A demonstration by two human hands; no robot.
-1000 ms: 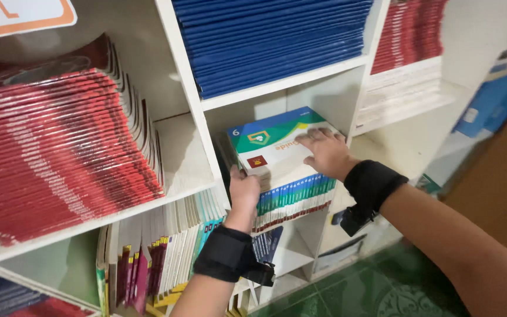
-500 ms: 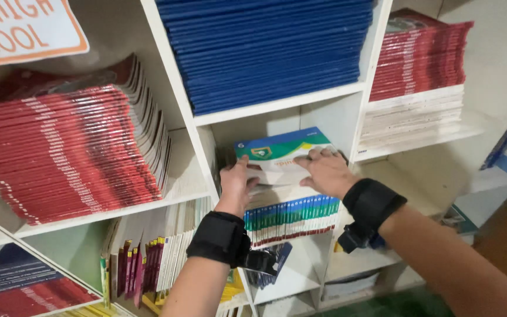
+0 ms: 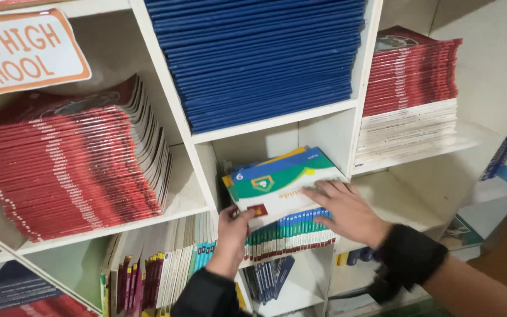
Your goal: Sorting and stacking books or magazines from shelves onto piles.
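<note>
A small bundle of thin books with a green, blue and white cover (image 3: pixel 277 186) lies on a stack of books (image 3: pixel 291 235) in the middle cubby of a white shelf unit (image 3: pixel 177 123). My left hand (image 3: pixel 234 232) grips the bundle's near left corner. My right hand (image 3: pixel 347 211) rests flat on the cover's right side, fingers spread. Both wrists wear black bands.
Blue books (image 3: pixel 259 56) fill the cubby above. Red books (image 3: pixel 66 170) are stacked in the left cubby, red and white ones (image 3: pixel 409 88) in the right. Upright books (image 3: pixel 154 276) stand below left. An orange-bordered sign (image 3: pixel 22 53) hangs top left.
The view has tilted up and closer. Both hands have pushed the bundle deeper onto the stack; the right hand slid from its far edge to its right side.
</note>
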